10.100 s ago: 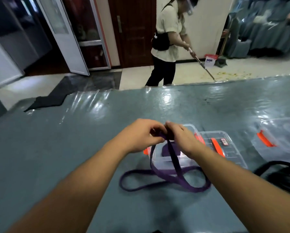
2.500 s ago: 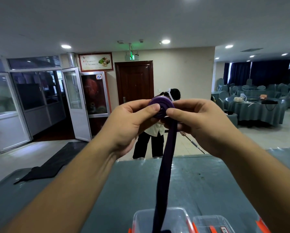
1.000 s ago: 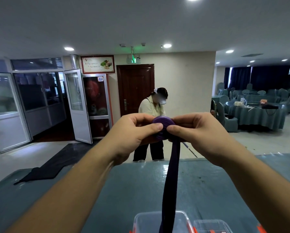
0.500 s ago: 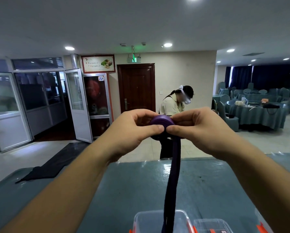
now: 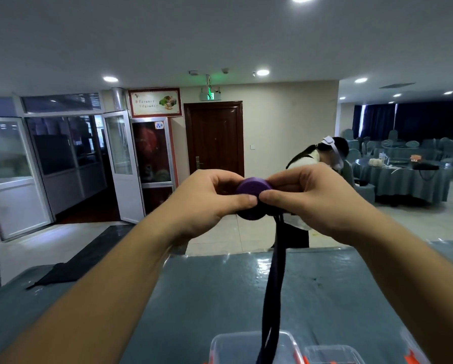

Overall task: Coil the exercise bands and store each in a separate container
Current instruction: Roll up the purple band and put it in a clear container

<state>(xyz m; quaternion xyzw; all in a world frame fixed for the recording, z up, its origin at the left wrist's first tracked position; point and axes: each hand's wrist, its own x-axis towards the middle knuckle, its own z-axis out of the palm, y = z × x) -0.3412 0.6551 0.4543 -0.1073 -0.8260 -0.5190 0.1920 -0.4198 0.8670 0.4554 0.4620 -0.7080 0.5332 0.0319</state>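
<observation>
- The table (image 5: 220,298) in its glossy grey-blue cover spreads out well below your raised hands.
- Your left hand (image 5: 207,203) and right hand (image 5: 317,200) meet at chest height with thumb tips almost touching; both are curled round the same purple roll, fingers behind it and thumbs in front.
- The clear container (image 5: 236,348) sits on the table straight beneath your hands, and the band's loose end hangs down into it.
- The purple exercise band (image 5: 254,193) is mostly wound into a tight disc between your fingertips, and a doubled tail drops from under your right thumb.
- Expect it to be light, soft and springy: I judge the roll will loosen if you ease your pinch. Hold it by the flat faces of the disc, keep the tail taut, and feed it on from your right hand's side.
</observation>
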